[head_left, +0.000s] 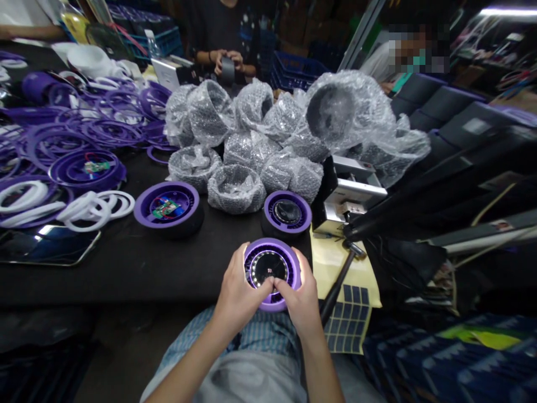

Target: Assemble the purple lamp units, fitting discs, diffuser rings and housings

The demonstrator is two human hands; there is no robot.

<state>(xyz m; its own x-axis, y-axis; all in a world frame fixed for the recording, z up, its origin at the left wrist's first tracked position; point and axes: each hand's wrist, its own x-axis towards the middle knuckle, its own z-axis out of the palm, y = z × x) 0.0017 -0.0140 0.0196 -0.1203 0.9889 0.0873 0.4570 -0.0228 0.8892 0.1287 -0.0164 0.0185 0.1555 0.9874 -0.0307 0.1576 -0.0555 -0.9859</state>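
Observation:
I hold a round purple unit (272, 267) with a lit ring and a dark centre over my lap, at the table's front edge. My left hand (239, 294) wraps its left side, thumb pressed on the inner face. My right hand (298, 296) wraps its right side, thumb meeting the left thumb near the centre. Both hands are closed on it. Two more purple units stand on the black table (138, 268): one with a circuit board showing (168, 206), one with a dark dome centre (287, 212).
Several bubble-wrapped bowl-shaped parts (268, 140) are piled mid-table. Purple and white rings (75, 140) cover the left. A phone (46, 245) lies front left. A grey metal device (348, 196), a hammer (339, 280) and small solar panels (350, 319) sit right. Another person's hands (226, 61) work opposite.

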